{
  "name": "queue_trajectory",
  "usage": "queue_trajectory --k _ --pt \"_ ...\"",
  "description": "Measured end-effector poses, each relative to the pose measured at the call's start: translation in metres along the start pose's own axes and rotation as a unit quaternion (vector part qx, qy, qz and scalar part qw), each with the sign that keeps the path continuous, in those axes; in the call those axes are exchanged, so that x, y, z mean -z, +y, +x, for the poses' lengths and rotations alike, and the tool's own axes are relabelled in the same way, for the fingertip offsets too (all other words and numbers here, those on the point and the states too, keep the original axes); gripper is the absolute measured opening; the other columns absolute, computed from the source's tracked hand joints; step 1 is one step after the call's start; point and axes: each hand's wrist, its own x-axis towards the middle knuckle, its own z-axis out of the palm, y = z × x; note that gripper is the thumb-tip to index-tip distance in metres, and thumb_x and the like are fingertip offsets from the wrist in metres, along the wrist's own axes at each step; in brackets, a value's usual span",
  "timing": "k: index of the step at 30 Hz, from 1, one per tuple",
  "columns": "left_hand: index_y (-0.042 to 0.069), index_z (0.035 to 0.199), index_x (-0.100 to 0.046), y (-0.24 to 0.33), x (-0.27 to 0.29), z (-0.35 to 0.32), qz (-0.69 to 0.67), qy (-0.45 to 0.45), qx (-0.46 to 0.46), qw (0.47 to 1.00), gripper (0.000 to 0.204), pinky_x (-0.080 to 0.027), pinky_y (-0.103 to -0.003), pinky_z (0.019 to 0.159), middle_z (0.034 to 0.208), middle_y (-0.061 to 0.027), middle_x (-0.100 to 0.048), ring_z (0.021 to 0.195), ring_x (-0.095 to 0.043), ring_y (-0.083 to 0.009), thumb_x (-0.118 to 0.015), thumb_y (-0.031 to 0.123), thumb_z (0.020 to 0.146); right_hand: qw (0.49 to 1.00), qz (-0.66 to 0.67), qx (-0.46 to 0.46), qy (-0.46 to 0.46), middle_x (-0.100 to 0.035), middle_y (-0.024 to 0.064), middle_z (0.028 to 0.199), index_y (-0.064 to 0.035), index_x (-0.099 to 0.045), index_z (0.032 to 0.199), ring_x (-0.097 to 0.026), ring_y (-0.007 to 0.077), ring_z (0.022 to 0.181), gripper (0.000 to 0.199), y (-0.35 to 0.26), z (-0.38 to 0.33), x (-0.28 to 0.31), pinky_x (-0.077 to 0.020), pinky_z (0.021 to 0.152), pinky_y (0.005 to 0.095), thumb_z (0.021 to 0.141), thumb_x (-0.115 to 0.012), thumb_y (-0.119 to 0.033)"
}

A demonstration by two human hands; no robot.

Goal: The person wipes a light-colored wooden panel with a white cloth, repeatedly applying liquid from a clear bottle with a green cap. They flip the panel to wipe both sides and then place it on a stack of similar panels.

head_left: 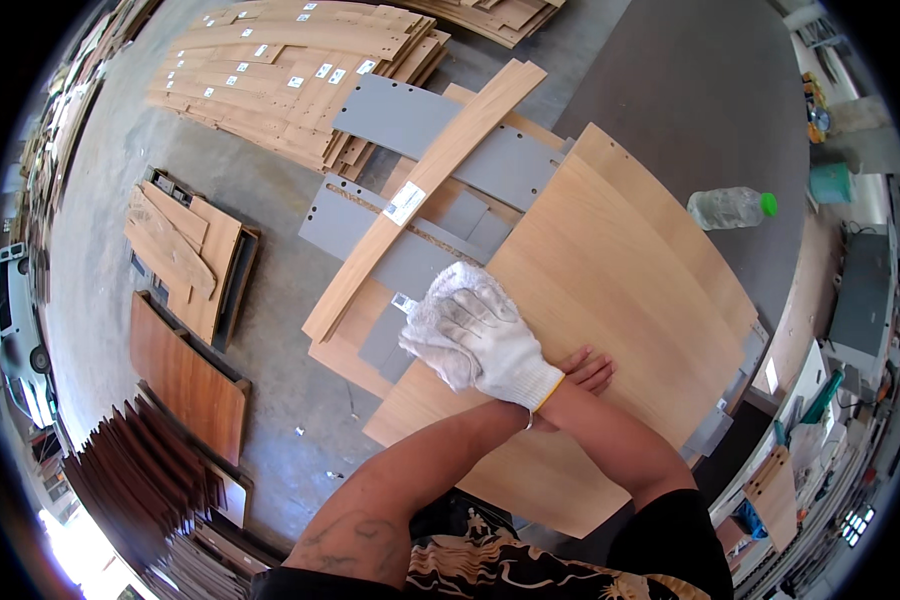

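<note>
My forearms cross over a light wood-coloured panel (610,260) lying on a stack. My right hand (490,335), in a white knitted glove with a yellow-edged cuff, presses a white fluffy cloth (428,350) near the panel's left edge. The cloth shows around the glove's fingers. Under the right wrist passes my bare left hand (592,370); its fingers are stretched out on the panel, while the palm is mostly hidden. Beyond the cloth, a long narrow wooden board (460,150) with a white label lies across grey panels (395,105).
A clear bottle (727,208) with a green cap rests on the dark tabletop (700,90) at right. Stacked wooden boards (270,80) lie at the far left. Smaller piles (195,250), a reddish-brown panel (190,370) and dark upright boards (135,470) stand along the left floor.
</note>
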Motion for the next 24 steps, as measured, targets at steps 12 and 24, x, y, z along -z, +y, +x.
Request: queue_trajectory --k 12,24 --pt "-0.003 0.164 -0.024 0.006 -0.011 -0.008 -0.202 -0.108 0.053 0.972 0.082 -0.009 -0.055 0.133 0.171 -0.0199 -0.028 0.161 -0.021 -0.0351 -0.051 0.038 0.098 0.872 -0.409 0.148 -0.222 -0.057 -0.0012 0.147 -0.018 -0.058 0.14 -0.059 0.0202 0.129 0.041 0.0 -0.02 0.02 -0.0454 0.115 0.0306 0.106 -0.047 -0.038" --pt "0.002 0.158 -0.04 0.003 0.016 -0.011 -0.127 -0.133 0.053 0.982 0.076 -0.014 -0.057 0.131 0.167 -0.0179 -0.036 0.159 -0.024 -0.0353 -0.061 0.033 0.092 0.903 -0.416 0.026 -0.098 -0.062 0.0122 0.144 -0.0144 -0.058 0.144 -0.054 0.0321 0.137 0.048 -0.004 -0.024 0.042 -0.036 0.123 0.0445 0.098 -0.06 -0.026"
